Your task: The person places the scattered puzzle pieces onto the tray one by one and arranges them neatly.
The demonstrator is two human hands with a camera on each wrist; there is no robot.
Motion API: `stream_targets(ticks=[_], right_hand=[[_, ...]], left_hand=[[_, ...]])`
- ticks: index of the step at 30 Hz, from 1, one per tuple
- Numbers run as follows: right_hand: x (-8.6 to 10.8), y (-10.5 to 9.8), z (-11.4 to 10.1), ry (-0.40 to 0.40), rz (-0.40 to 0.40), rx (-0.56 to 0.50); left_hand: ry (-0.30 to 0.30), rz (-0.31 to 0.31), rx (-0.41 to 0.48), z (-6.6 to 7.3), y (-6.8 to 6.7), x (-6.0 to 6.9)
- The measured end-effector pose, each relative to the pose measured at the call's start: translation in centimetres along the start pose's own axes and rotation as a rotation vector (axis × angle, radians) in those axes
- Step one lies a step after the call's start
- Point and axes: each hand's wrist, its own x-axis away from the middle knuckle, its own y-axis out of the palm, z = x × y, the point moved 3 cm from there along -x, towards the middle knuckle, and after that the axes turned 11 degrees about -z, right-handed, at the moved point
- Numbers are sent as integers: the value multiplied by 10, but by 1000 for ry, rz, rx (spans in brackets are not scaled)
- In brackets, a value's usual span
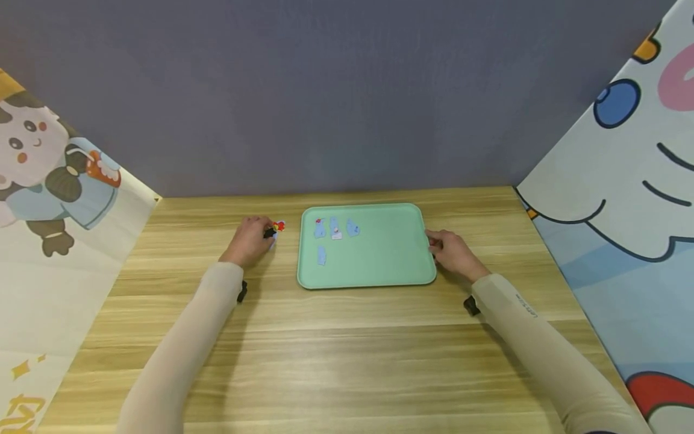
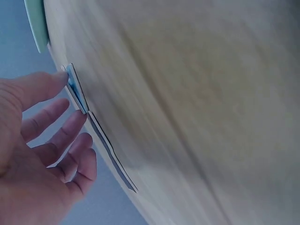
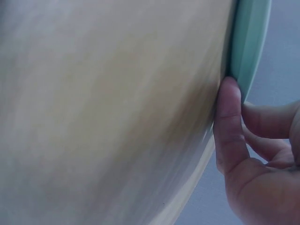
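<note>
The left hand (image 1: 250,239) is at centre-left of the frame, palm toward the tabletop (image 1: 325,355). Its fingers are bent and spaced apart. In the left wrist view, the thumb tip touches the end of a blue flat piece (image 2: 76,89) at the table surface. The pictures do not show whether the fingers grip this piece. A dark-faced flat piece (image 2: 111,151) lies end to end with it, lower in the same view. In the head view, a red-and-yellow figure (image 1: 279,226) shows just right of the fingertips.

The right hand (image 1: 451,252) is right of centre. It pinches the right rim of the green tray (image 1: 390,259); in the right wrist view, one finger bears against the outer wall, with another digit at the rim.

The tray lies flat at the centre of the frame. Light-blue pieces occupy its left part. Three stand in an upper row: a left piece (image 1: 320,228), a middle piece (image 1: 334,225) with a whitish lower end, and a right piece (image 1: 353,227). A fourth piece (image 1: 321,255) lies below the left one. The pieces in the tray are apart from both hands.
</note>
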Motion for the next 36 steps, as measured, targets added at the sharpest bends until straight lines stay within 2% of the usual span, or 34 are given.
stream_targets(ticks=[5, 13, 20, 29, 36], right_hand=[[1, -1, -1, -1, -1, 1], [2, -1, -3, -4, 0, 1], [1, 0, -2, 7, -2, -5], [1, -1, -4, 10, -6, -18], [1, 0, -2, 4, -9, -12]], left_hand=[[9, 3, 3, -2, 1, -4], [87, 72, 39, 6, -3, -6], [185, 103, 28, 30, -8, -4], [275, 100, 4, 63, -7, -4], [315, 64, 28, 79, -2, -2]])
